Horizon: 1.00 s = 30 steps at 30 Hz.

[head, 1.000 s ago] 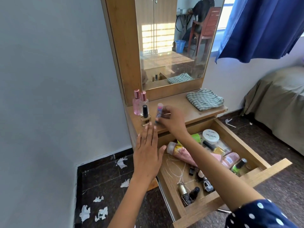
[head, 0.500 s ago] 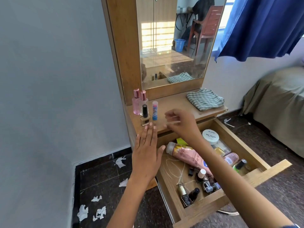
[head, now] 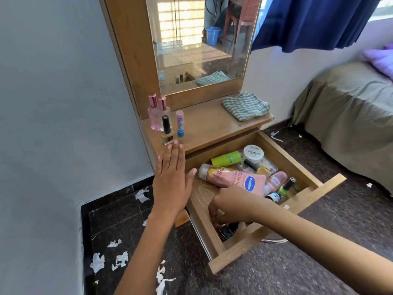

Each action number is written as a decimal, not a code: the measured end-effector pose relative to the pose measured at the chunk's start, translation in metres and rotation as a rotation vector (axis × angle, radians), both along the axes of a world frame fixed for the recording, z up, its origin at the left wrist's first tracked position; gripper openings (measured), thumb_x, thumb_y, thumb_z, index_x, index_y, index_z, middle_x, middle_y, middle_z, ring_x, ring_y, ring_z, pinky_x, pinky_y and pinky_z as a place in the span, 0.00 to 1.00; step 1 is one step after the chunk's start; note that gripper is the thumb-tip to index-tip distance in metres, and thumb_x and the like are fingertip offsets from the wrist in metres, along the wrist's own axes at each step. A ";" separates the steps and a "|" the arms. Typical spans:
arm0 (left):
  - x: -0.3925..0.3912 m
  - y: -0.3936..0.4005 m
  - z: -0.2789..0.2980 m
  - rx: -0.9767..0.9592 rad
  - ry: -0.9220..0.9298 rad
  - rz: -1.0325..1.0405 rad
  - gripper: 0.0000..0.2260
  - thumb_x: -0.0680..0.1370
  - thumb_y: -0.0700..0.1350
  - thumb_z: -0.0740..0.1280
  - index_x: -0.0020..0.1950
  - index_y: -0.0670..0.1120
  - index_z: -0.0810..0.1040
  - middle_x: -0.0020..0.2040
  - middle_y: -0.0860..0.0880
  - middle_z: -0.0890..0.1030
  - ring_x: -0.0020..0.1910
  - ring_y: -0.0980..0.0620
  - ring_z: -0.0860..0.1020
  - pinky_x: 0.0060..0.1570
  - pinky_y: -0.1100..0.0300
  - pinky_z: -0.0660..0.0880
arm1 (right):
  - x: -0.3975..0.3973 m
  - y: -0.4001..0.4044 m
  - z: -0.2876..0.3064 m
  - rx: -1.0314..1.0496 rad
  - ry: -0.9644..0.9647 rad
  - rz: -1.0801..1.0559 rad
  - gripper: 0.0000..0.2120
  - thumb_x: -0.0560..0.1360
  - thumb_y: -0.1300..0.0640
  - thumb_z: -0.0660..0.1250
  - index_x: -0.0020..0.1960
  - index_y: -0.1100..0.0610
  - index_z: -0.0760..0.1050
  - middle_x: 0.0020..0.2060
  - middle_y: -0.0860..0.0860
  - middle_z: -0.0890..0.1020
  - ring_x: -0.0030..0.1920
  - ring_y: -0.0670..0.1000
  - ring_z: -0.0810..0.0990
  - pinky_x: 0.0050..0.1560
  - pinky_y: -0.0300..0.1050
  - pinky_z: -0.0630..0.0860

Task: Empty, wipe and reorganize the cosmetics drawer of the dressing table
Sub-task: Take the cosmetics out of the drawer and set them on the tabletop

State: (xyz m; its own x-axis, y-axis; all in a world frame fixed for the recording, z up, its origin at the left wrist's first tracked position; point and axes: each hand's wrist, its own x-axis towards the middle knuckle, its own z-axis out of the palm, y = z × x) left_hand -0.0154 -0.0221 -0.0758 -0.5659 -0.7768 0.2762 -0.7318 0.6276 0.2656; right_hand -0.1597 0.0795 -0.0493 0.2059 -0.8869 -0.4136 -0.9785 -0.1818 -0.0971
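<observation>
while the left hand (head: 172,184) lies flat with fingers straight and together, tips at the shelf (head: 212,128) edge just short of a nail polish bottle (head: 167,130), the right hand (head: 231,206) reaches into the open drawer (head: 276,226), fingers curled down among small bottles, grip unclear, beside the pink lotion tube (head: 231,176).

Only two labels I can actually read, both in the open drawer (head: 306,167). The pink lotion tube (head: 231,177) says "Vaseline" in a blue oval, plus part of "Gluta-H". Just behind it, the round white jar (head: 253,153) says "NAIL POLISH" on its lid.
</observation>
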 end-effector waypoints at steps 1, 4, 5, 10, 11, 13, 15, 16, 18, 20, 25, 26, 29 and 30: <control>0.000 0.000 0.000 -0.002 -0.001 0.000 0.30 0.82 0.58 0.48 0.78 0.47 0.39 0.78 0.50 0.37 0.75 0.55 0.34 0.73 0.56 0.37 | 0.005 -0.001 -0.003 -0.004 0.049 -0.015 0.10 0.75 0.52 0.67 0.54 0.51 0.81 0.47 0.52 0.83 0.47 0.55 0.81 0.39 0.43 0.71; 0.000 0.000 0.002 0.003 0.025 -0.002 0.30 0.82 0.57 0.49 0.78 0.47 0.39 0.78 0.50 0.37 0.75 0.55 0.35 0.73 0.56 0.36 | 0.021 -0.005 -0.011 -0.005 0.127 -0.073 0.10 0.77 0.56 0.64 0.54 0.59 0.79 0.49 0.57 0.82 0.48 0.59 0.81 0.38 0.46 0.72; 0.000 0.000 0.002 0.003 0.030 -0.003 0.30 0.82 0.57 0.49 0.78 0.47 0.39 0.78 0.50 0.37 0.75 0.54 0.35 0.73 0.56 0.36 | 0.024 -0.006 -0.013 -0.007 0.121 -0.102 0.10 0.77 0.58 0.64 0.55 0.60 0.79 0.50 0.58 0.82 0.49 0.60 0.81 0.40 0.47 0.74; 0.001 -0.002 0.003 0.012 0.001 -0.005 0.30 0.82 0.58 0.48 0.78 0.47 0.38 0.77 0.51 0.35 0.75 0.54 0.33 0.72 0.56 0.35 | 0.019 -0.007 -0.012 -0.008 -0.102 -0.275 0.09 0.72 0.62 0.70 0.52 0.60 0.80 0.49 0.56 0.83 0.50 0.56 0.82 0.48 0.47 0.77; 0.002 -0.003 0.004 0.026 0.001 -0.019 0.30 0.82 0.58 0.48 0.78 0.47 0.38 0.77 0.51 0.35 0.75 0.55 0.33 0.72 0.56 0.35 | 0.015 -0.008 -0.009 -0.009 -0.156 -0.307 0.08 0.70 0.61 0.72 0.50 0.57 0.81 0.47 0.53 0.83 0.49 0.54 0.82 0.48 0.45 0.77; 0.004 -0.006 0.009 0.074 0.033 -0.073 0.29 0.82 0.57 0.49 0.78 0.48 0.43 0.77 0.52 0.37 0.75 0.56 0.35 0.72 0.57 0.35 | 0.008 -0.011 0.000 -0.043 -0.262 -0.398 0.08 0.69 0.61 0.75 0.46 0.54 0.80 0.45 0.49 0.83 0.48 0.50 0.81 0.48 0.42 0.77; 0.008 -0.006 0.014 0.125 0.140 -0.123 0.25 0.82 0.55 0.52 0.77 0.48 0.54 0.77 0.52 0.44 0.76 0.56 0.40 0.73 0.57 0.38 | 0.001 -0.016 0.011 -0.109 -0.364 -0.495 0.09 0.69 0.60 0.75 0.46 0.53 0.78 0.43 0.49 0.83 0.46 0.48 0.81 0.50 0.42 0.77; 0.011 -0.003 0.016 0.132 0.209 -0.136 0.23 0.82 0.54 0.55 0.75 0.48 0.61 0.77 0.53 0.48 0.77 0.56 0.45 0.73 0.57 0.39 | -0.003 -0.018 0.017 -0.164 -0.427 -0.539 0.09 0.69 0.61 0.75 0.46 0.52 0.78 0.43 0.49 0.83 0.45 0.48 0.81 0.50 0.43 0.78; 0.015 0.005 0.021 0.163 0.357 -0.151 0.18 0.80 0.54 0.60 0.69 0.51 0.71 0.74 0.55 0.60 0.75 0.57 0.56 0.74 0.56 0.44 | -0.009 -0.020 0.028 -0.305 -0.585 -0.627 0.09 0.68 0.60 0.76 0.47 0.53 0.80 0.44 0.50 0.83 0.44 0.48 0.82 0.49 0.43 0.78; 0.019 0.014 0.024 0.258 0.501 -0.147 0.18 0.77 0.58 0.63 0.64 0.53 0.77 0.68 0.58 0.72 0.68 0.60 0.69 0.73 0.49 0.57 | -0.014 -0.022 0.037 -0.452 -0.763 -0.697 0.08 0.68 0.58 0.77 0.47 0.52 0.82 0.44 0.48 0.84 0.44 0.45 0.82 0.48 0.41 0.79; 0.019 0.026 0.029 0.381 0.824 -0.046 0.20 0.69 0.57 0.73 0.59 0.54 0.81 0.52 0.59 0.83 0.54 0.64 0.78 0.55 0.62 0.76 | -0.011 -0.031 0.043 -0.557 -1.331 -0.782 0.09 0.68 0.58 0.76 0.48 0.55 0.82 0.43 0.53 0.86 0.47 0.51 0.85 0.51 0.46 0.81; 0.017 0.026 0.031 0.381 0.903 -0.016 0.20 0.68 0.54 0.74 0.59 0.53 0.81 0.51 0.59 0.83 0.53 0.64 0.79 0.52 0.66 0.75 | -0.007 -0.033 0.041 -0.546 -1.436 -0.802 0.10 0.68 0.58 0.76 0.49 0.56 0.82 0.44 0.55 0.86 0.48 0.53 0.85 0.51 0.46 0.81; 0.015 0.021 0.038 0.367 1.059 0.045 0.19 0.69 0.49 0.75 0.59 0.51 0.81 0.52 0.58 0.83 0.52 0.60 0.80 0.50 0.69 0.75 | 0.005 -0.042 0.034 -0.402 -1.789 -0.898 0.16 0.66 0.57 0.77 0.51 0.61 0.80 0.48 0.58 0.85 0.52 0.54 0.85 0.49 0.42 0.81; 0.014 0.019 0.041 0.398 1.109 0.036 0.19 0.70 0.46 0.75 0.60 0.50 0.80 0.52 0.56 0.84 0.53 0.58 0.81 0.51 0.67 0.76 | 0.009 -0.045 0.032 -0.340 -1.892 -0.933 0.17 0.65 0.57 0.77 0.51 0.61 0.80 0.49 0.58 0.85 0.52 0.53 0.85 0.48 0.39 0.80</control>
